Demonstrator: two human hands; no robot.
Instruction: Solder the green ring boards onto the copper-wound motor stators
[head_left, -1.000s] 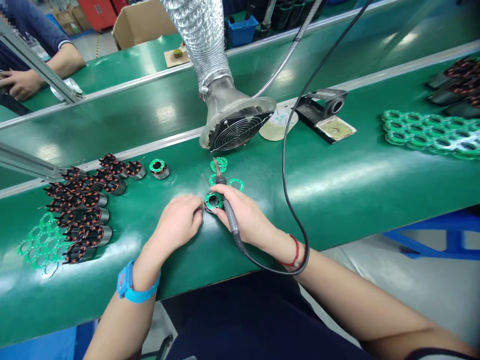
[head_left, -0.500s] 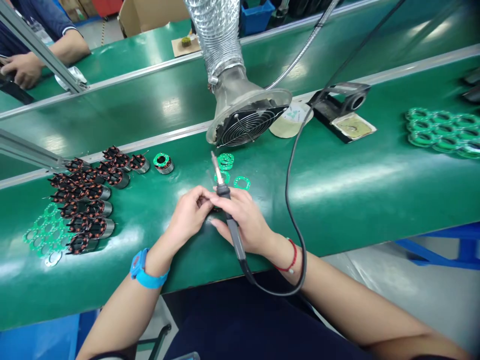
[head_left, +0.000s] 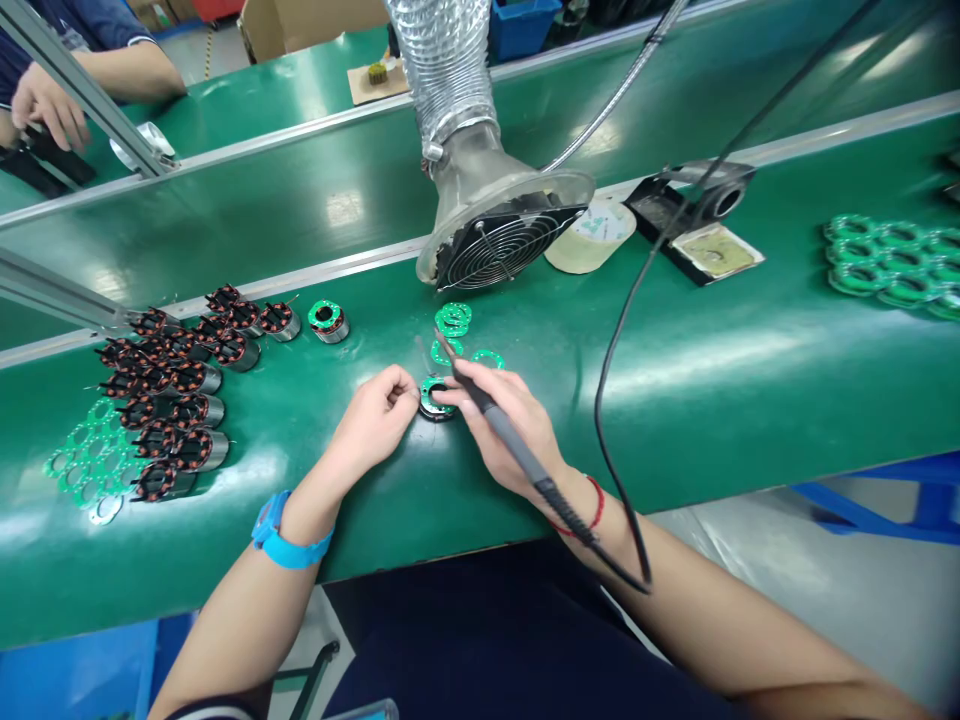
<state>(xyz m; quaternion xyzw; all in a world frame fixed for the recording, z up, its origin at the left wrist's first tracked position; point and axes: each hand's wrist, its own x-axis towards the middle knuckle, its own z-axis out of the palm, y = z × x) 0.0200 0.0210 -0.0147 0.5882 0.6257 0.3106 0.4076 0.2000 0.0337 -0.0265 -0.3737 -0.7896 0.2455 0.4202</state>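
Note:
My right hand [head_left: 517, 425] is closed around a soldering iron [head_left: 506, 430], its tip pointing up and left over the loose green rings. The fingertips of this hand touch the right side of a motor stator [head_left: 436, 412] topped with a green ring circuit board [head_left: 430, 385]. My left hand [head_left: 375, 420] is closed in a pinch against the stator's left side; what lies between its fingers is too small to tell. Just beyond, several loose green ring boards [head_left: 453, 320] lie on the green table.
Several copper-wound stators [head_left: 196, 378] stand at left, beside flat green rings [head_left: 88, 465]. One stator with a green board [head_left: 328, 320] stands apart. A fume extractor [head_left: 502, 250] hangs ahead. An iron stand [head_left: 697, 215], a tape roll [head_left: 589, 235] and stacked green rings [head_left: 892, 260] are at right.
My right hand has shifted right and the iron now leans lower, uncovering the stator and its green board. My left hand stays nearly in place. Across the bench, another person's hand has moved.

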